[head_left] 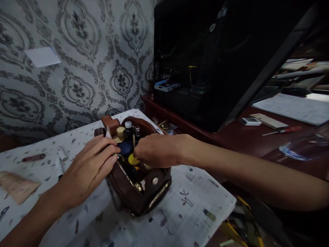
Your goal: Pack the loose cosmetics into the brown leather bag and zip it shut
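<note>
A brown leather bag (pixel 130 198) stands unzipped on the patterned tabletop, packed with small bottles and jars. Along its left rim, my left hand (pixel 89 166) is closed, fingers and thumb pinching the edge by the zipper. My right hand (pixel 159 150) reaches into the bag from the right, its fingers curled; their tips, and anything in them, are hidden. Near those fingers are a yellow round lid (pixel 133 159) and a dark blue round item (pixel 125 148). Behind them stand a white-capped dark bottle (pixel 128 128) and a gold-lidded jar (pixel 120 131).
A beige tube (pixel 19 187), a white tube (pixel 59 168) and a small reddish tube (pixel 34 157) lie on the white tablecloth (pixel 185 212) at left. A big open black case (pixel 205 68) stands on the dark red desk (pixel 231 147), with a screwdriver (pixel 285 130) nearby.
</note>
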Available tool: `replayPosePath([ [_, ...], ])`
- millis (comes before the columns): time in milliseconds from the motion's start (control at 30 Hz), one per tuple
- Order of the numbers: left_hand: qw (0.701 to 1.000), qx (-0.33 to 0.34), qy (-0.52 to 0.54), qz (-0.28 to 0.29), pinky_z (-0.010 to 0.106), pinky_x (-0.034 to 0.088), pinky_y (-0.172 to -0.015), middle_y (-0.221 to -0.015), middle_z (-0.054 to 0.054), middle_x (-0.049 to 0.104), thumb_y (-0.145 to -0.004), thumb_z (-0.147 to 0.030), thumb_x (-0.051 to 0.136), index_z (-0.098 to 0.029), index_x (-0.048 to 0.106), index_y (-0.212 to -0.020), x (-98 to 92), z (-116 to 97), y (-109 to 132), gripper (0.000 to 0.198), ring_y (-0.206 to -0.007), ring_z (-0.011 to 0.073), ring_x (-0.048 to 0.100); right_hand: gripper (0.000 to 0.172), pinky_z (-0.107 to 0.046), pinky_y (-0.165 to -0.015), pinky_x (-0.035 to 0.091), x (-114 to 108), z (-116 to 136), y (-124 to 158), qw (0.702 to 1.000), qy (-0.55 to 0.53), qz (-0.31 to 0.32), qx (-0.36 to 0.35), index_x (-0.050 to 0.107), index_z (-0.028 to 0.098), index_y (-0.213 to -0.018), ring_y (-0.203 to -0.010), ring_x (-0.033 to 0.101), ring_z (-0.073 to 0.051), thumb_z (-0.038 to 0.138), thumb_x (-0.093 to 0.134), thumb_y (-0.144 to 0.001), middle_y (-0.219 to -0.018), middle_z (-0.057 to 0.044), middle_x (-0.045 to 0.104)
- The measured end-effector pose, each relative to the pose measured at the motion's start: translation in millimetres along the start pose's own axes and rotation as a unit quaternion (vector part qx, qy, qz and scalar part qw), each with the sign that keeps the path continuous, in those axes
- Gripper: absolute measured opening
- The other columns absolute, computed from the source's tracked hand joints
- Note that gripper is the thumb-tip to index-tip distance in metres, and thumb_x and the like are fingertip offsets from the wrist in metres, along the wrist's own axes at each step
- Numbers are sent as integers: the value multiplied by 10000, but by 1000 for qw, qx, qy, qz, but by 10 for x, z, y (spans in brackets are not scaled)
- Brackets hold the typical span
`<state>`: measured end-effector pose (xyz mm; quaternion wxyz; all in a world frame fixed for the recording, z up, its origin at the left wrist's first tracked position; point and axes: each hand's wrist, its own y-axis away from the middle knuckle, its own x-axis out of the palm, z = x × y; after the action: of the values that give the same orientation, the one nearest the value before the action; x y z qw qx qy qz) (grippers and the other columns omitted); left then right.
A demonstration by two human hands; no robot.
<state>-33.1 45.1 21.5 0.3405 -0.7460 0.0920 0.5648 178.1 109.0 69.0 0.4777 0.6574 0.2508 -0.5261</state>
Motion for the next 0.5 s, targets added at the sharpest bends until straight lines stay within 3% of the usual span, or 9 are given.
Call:
replayPosePath([
  [133, 1000, 2, 3, 1, 396, 446, -1006, -1168, 60, 633, -1045, -304, 357, -237, 643, -1127, 4, 5, 7, 305, -1132, 237, 559, 207, -276, -634, 455, -29, -15, -12, 999, 1, -36, -2, 740, 80, -1027, -847, 715, -234, 52, 582, -896, -946, -134, 756],
  [367, 1000, 15, 2, -27, 381, 450, -1052, -1092, 45, 659, -1045, -285, 363, -238, 664, -1124, 33, -5, -1, 315, -1062, 210, 605, 213, -308, -790, 474, -42, -78, -193, 988, 49, -145, 2, 693, 82, -1013, -967, 666, -229, 40, 497, -940, -1032, -128, 716],
  [500, 999, 14, -4, -35, 403, 409, -1124, -1140, 44, 665, -1048, -281, 353, -242, 651, -1145, 58, -3, 10, 315, -1120, 208, 597, 211, -379, -934, 446, -7, -170, -424, 973, 121, -191, -50, 700, 96, -1000, -1122, 595, -272, 73, 498, -943, -1161, -152, 677],
])
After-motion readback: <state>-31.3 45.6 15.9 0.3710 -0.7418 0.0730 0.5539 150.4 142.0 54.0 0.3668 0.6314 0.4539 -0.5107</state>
